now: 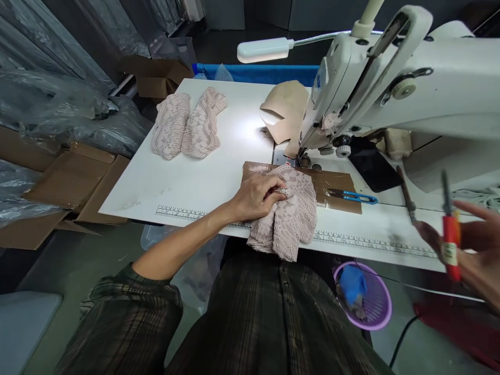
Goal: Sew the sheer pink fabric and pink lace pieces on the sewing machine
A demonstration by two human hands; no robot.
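Observation:
My left hand point(260, 197) pinches a gathered piece of pinkish-beige lace fabric point(295, 213) between thumb and fingers. The lace lies in front of the sewing machine's needle area point(300, 156) and hangs over the table's front edge. Off to the right, my right hand point(474, 250) is raised over the table edge and smeared by motion. A red-handled tool point(451, 245) with a pale label and a dark narrow tip stands upright in it; its exact kind is blurred. Blue thread snips point(353, 196) rest on a brown cardboard strip point(339, 182) beside the lace.
Two folded lace pieces point(187, 125) lie at the back left of the white table point(128, 195). A beige cut pattern piece point(287, 107), a black phone-like slab point(375, 164) and a brown narrow tool point(406, 195) surround the machine point(441, 88). A purple basket point(380, 302) stands below.

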